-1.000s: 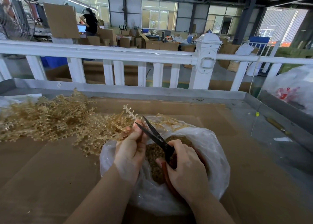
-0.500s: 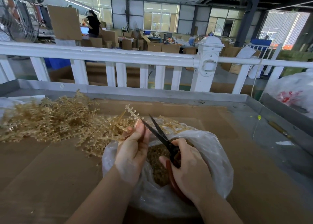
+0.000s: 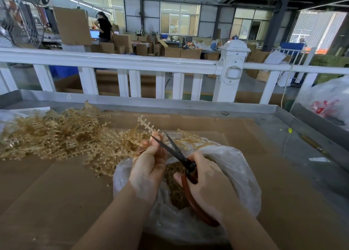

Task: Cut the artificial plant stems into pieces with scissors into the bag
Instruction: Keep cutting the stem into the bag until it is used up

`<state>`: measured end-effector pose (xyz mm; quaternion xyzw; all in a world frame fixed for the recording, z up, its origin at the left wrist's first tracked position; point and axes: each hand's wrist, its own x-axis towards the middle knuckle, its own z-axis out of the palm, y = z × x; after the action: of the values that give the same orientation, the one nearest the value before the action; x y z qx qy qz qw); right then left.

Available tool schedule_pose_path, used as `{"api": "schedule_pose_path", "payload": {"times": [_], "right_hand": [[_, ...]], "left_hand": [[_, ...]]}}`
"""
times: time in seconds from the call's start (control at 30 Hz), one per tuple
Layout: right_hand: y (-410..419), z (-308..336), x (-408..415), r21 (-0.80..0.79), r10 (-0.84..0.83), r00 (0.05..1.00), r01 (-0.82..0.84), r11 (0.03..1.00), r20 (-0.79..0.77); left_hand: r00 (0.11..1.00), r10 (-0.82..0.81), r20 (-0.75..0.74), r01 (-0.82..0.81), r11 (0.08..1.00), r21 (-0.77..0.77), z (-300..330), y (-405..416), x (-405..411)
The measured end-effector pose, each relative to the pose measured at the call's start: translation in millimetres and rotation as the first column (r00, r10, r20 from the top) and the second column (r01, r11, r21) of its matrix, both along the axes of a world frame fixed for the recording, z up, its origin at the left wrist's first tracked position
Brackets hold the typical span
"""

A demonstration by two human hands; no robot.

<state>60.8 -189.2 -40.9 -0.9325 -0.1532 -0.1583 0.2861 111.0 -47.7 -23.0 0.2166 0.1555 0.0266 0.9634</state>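
Left fingertips hidden behind left hand point(image 3: 149, 166) and the stem point(image 3: 146, 124) held there; grip point not visible. Lower scissors point(image 3: 181, 160) handle covered by right hand point(image 3: 209, 185); blade contact with stem not discernible. Bag point(image 3: 236, 166) near wall blocked by both forearms. Cut pieces point(image 3: 172, 176) inside bag too small to separate. Stem pile point(image 3: 52, 134) cut off at left edge. Second bag point(image 3: 328, 100) cut off at right edge, red print unreadable. Far person point(image 3: 103, 27) too small for detail.

Stem pile point(image 3: 56, 134) left of bag point(image 3: 236, 166) — cut pieces point(image 3: 174, 181) inside, railing point(image 3: 113, 62) behind
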Motion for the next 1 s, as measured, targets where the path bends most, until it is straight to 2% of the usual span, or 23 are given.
{"api": "schedule_pose_path", "payload": {"times": [0.47, 0.63, 0.83, 1.0], "right_hand": [[3.2, 5.4, -2.3, 0.025, 0.006, 1.0, -0.006, 1.0, -0.016], [5.6, 2.3, -4.8, -0.017, -0.001, 1.0, 0.001, 1.0, 0.014], [6.5, 0.8, -5.8, -0.024, -0.002, 0.998, 0.004, 1.0, 0.061], [5.5, -3.1, -7.0, -0.038, 0.009, 0.995, -0.006, 0.999, 0.096]], "left_hand": [[1.0, -0.026, 0.009, 0.026, 1.0, 0.003, -9.4, 0.3, -5.4], [0.999, -0.011, -0.032, 0.011, 1.0, 0.009, -7.9, -1.8, -10.0], [0.997, -0.021, -0.068, 0.017, 0.997, -0.069, -6.3, -1.9, -14.9], [0.997, -0.012, -0.08, 0.01, 1.0, -0.022, -10.9, -1.9, -16.1]]}}
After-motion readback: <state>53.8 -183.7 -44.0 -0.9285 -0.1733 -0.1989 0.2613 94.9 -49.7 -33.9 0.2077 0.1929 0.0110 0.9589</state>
